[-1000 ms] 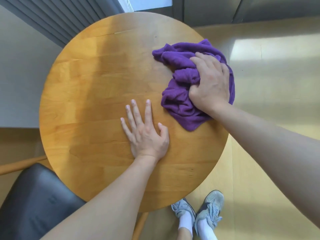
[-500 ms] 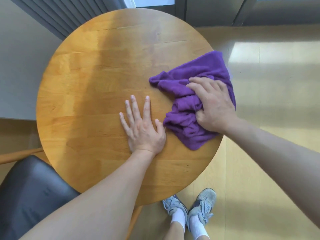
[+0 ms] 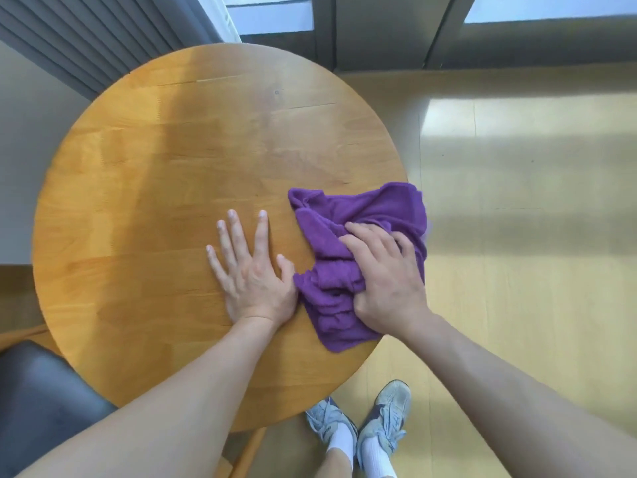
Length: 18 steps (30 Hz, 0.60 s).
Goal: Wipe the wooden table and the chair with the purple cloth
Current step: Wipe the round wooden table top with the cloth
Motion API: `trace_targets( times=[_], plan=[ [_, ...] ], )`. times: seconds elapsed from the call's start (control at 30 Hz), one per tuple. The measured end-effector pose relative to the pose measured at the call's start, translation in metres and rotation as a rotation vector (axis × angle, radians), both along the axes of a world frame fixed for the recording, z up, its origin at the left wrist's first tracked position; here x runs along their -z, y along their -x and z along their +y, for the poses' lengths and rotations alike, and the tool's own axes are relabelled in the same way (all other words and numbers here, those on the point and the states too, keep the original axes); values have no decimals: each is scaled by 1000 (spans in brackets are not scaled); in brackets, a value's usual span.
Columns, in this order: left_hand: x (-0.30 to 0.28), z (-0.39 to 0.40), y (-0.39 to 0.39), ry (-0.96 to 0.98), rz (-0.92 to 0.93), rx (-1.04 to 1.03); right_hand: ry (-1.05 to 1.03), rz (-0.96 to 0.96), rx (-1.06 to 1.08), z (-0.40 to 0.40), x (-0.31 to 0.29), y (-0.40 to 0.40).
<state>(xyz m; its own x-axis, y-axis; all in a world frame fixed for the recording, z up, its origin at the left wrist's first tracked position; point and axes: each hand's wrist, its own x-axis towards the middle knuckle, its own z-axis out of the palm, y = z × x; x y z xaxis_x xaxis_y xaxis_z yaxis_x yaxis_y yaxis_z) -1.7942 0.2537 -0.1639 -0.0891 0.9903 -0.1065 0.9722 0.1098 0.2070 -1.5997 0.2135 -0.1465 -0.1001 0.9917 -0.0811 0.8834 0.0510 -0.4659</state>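
Now my right hand (image 3: 387,284) has its fingers curled into the purple cloth (image 3: 348,257), bunching it and pressing it down on the bench (image 3: 165,188). Since half a second ago that hand has drawn the cloth toward me along the bench's right rim: the cloth was spread further up that side, and it now sits at the near-right part of the top. A second ago it was higher still, near the far-right edge. My left hand (image 3: 253,276) lies flat with fingers straight and spread, palm down on the wood, as in both earlier frames; its thumb side is now just beside the cloth's left folds, closer than before.

The cloth's right edge hangs slightly past the rim, and its near corner reaches the rim as well. To the left and beyond my hands the round top lies bare, a broad stretch of wood out to the far edge. The floor (image 3: 517,236) opens wide to the right of the bench.

The bench is a round top of jointed blond wood strips with a smooth, faintly glossy finish. The cloth is soft terry, crumpled into thick folds. At the near left a chair (image 3: 38,405) with a dark padded seat tucks partly under the rim. My grey laced shoes (image 3: 362,422) and white socks stand on the pale floor below the bench's near edge.
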Motion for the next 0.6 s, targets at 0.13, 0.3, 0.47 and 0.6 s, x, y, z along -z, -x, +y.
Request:
trace_targets(
  times=[0.13,0.3,0.47,0.6],
  plan=[
    [1,-1,-1,-15,-18,-5,-9,-21,-8,64,-4,-31],
    [-1,-1,-2,4,-5,-1,-44,50,473,51,0,15],
    [-4,0,2,55,28,28,4,7,422,-19,0,57],
    [-4,-1,1,50,22,30,6,-51,109,-5,2,24]
  ],
)
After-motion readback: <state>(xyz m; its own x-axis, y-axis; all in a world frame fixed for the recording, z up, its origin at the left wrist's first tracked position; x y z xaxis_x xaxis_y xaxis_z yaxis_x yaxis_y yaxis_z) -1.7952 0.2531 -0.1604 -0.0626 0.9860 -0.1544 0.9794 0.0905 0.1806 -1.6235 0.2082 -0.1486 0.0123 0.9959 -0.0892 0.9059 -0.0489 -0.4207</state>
